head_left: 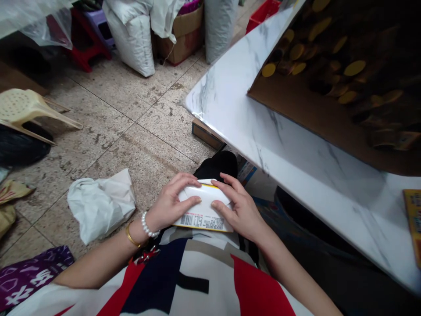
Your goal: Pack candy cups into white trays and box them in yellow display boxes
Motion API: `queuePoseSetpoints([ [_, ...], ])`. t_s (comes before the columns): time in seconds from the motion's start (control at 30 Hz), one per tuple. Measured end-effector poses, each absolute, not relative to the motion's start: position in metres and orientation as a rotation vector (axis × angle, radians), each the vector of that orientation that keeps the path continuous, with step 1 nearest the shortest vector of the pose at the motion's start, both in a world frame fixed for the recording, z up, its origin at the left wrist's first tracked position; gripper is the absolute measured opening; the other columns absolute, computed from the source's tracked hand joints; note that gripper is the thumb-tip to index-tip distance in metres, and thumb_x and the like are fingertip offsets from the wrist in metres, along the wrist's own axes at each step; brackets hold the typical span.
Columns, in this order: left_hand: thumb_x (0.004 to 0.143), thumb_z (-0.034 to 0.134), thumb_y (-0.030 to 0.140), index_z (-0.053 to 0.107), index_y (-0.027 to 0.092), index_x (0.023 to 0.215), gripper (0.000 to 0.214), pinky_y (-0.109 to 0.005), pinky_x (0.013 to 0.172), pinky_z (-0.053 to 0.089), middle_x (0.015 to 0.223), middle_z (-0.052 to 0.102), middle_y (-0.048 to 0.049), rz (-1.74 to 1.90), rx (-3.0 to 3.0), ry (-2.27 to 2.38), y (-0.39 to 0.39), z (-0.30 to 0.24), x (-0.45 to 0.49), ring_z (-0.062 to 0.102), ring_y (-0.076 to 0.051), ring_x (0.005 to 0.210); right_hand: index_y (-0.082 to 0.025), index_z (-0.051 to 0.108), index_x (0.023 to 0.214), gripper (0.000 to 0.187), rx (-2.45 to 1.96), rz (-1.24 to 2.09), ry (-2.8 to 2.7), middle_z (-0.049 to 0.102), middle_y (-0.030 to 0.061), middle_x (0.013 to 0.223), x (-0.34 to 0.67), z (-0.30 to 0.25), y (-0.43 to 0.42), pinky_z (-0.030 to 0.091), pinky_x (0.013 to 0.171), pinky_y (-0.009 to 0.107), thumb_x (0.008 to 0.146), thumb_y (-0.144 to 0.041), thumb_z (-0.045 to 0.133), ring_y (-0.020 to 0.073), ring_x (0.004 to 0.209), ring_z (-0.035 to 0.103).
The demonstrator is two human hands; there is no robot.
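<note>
A small white packet (204,210) with a yellow edge and a barcode label lies on my lap. My left hand (171,202) presses on its left side, fingers bent over the top; a pearl bracelet and a gold bangle circle that wrist. My right hand (237,206) holds the packet's right side, fingers spread across its top edge. Both hands grip the same packet just below the edge of a white marble-patterned table (263,127).
An open cardboard box (329,87) of several yellow-lidded jars lies on the table. A crumpled white bag (100,204) sits on the tiled floor to my left. A plastic stool (26,107), sacks (138,35) and boxes stand farther back. A purple bag (29,276) is at lower left.
</note>
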State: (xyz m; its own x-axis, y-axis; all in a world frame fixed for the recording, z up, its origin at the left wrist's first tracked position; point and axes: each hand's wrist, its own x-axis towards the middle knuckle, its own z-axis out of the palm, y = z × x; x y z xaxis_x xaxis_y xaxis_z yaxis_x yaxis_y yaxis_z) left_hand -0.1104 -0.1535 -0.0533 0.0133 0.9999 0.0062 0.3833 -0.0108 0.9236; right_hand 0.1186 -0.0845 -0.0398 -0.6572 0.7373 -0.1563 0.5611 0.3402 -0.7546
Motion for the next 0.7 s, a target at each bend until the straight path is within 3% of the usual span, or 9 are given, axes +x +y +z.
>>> queuePoseSetpoints([
  [0.13,0.088,0.067,0.027,0.063,0.02,0.119,0.033,-0.04,0.103,0.042,0.122,0.056,-0.0104,0.977,1.604,1.558,-0.154,-0.051,-0.112,0.052,-0.023,0.121,-0.025,0.055,0.14,0.059,-1.076,1.119,-2.442,0.052,0.0129,0.142,0.116,-0.045,-0.085,0.045,0.105,0.048,0.086,-0.046,0.068,0.0293,0.128,0.052],
  [0.27,0.086,0.07,0.031,0.062,0.02,0.123,0.039,-0.037,0.099,0.045,0.122,0.058,-0.0094,0.886,1.671,1.494,-0.152,-0.047,-0.119,0.055,-0.022,0.116,-0.026,0.059,0.136,0.046,-1.02,1.015,-2.402,0.065,0.0095,0.122,0.113,-0.049,-0.084,0.052,0.092,0.04,0.092,-0.042,0.062,0.0241,0.109,0.062],
  [0.4,0.088,0.067,0.03,0.063,0.019,0.12,0.034,-0.035,0.09,0.047,0.109,0.062,-0.0073,0.847,1.714,1.54,-0.148,-0.046,-0.121,0.059,-0.021,0.102,-0.024,0.061,0.133,0.042,-1.033,1.019,-2.397,0.068,0.0092,0.112,0.109,-0.049,-0.08,0.054,0.088,0.039,0.094,-0.04,0.058,0.023,0.101,0.064],
  [0.53,0.089,0.064,0.028,0.06,0.018,0.119,0.031,-0.036,0.092,0.046,0.11,0.06,-0.0081,0.738,1.749,1.53,-0.147,-0.043,-0.12,0.057,-0.022,0.104,-0.03,0.059,0.137,0.043,-1.033,1.076,-2.499,0.057,0.0112,0.133,0.113,-0.043,-0.075,0.05,0.099,0.045,0.094,-0.033,0.057,0.026,0.121,0.057],
  [0.7,0.086,0.068,0.034,0.056,0.021,0.127,0.044,-0.041,0.103,0.04,0.127,0.054,-0.0108,0.685,1.757,1.396,-0.153,-0.04,-0.126,0.05,-0.026,0.122,-0.035,0.046,0.147,0.057,-0.917,1.196,-2.623,0.033,0.0108,0.158,0.124,-0.036,-0.072,0.036,0.113,0.054,0.093,-0.047,0.059,0.0313,0.145,0.033],
])
